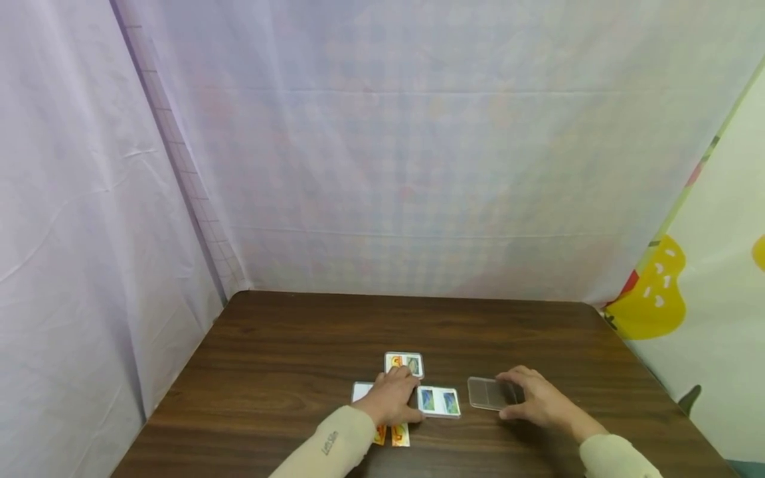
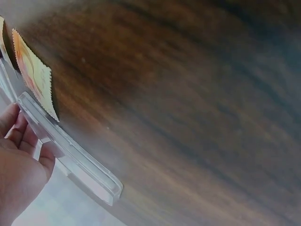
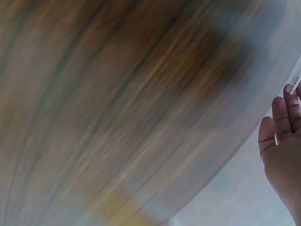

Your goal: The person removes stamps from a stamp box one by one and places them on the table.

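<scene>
My left hand [image 1: 391, 399] grips the left end of a flat case [image 1: 439, 402] with a clear edge and white inside, thumb at its near corner and fingers at the far one. Two stamps with green and blue pictures lie in that case. In the left wrist view, the fingers touch the case's clear side [image 2: 77, 155]. On the right, my right hand [image 1: 534, 401] holds a clear plastic cover [image 1: 485, 393] by its right end, between thumb and fingers. The right wrist view catches only a corner of the cover [image 3: 295, 84] at the fingertips.
Another case [image 1: 404, 364] with stamps lies beyond my left hand, and a white one [image 1: 361, 390] is partly hidden behind it. An orange and yellow stamp [image 1: 400, 435] with a perforated edge lies nearer me, another beside it. White curtains [image 1: 406, 166] hang behind the wooden table [image 1: 287, 358].
</scene>
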Available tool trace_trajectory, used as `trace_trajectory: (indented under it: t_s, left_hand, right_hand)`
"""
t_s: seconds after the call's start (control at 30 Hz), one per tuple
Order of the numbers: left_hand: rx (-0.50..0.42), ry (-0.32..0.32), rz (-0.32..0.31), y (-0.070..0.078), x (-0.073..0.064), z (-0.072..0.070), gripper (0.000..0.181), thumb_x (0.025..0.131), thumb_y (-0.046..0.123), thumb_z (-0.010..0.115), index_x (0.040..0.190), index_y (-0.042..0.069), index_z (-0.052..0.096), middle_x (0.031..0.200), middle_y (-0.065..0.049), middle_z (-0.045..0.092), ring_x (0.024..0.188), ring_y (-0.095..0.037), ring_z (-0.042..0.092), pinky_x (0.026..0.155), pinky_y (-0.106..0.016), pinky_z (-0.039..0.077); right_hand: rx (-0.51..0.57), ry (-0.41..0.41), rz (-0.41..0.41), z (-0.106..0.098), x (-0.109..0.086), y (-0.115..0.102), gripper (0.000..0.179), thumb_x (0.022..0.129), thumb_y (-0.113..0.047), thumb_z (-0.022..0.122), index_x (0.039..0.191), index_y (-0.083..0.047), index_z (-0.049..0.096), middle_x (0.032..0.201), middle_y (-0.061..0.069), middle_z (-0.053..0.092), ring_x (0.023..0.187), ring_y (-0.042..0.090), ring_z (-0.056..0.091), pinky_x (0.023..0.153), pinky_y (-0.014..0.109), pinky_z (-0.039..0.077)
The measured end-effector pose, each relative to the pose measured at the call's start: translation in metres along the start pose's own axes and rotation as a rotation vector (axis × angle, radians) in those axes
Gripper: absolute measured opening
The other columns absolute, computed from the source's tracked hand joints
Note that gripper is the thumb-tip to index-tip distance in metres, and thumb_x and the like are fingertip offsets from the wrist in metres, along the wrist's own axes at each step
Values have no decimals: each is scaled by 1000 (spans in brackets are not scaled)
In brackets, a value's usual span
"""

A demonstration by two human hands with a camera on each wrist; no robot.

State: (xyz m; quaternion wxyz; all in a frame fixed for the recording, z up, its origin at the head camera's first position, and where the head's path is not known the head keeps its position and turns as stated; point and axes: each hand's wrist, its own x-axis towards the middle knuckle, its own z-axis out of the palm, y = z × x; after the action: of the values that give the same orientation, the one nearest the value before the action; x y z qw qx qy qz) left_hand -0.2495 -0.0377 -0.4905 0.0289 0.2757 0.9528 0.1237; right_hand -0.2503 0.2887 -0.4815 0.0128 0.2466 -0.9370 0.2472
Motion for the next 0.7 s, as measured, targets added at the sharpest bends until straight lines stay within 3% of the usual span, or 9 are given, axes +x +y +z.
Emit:
trace_trajectory:
  t_s: [0.37,0.7]
  left_hand:
    - [11,-12,-10,1,1,-3,64,81,50,76,131,14,62,125,-1,53,115,-16,47,94,-34,40]
    - [5,-10,-3,0,3,1,63,81,48,77,131,12,62,124,-2,53,114,-17,47,94,-35,41]
  right_hand:
    - [-86,24,-34,-7,-11,19,64,67,-39,88,116,-5,67,111,6,60,103,32,55,85,49,48]
    - [-90,-31,20,-8,-13,22,63,68,-35,88,118,-4,66,114,7,60,105,35,54,86,53,48]
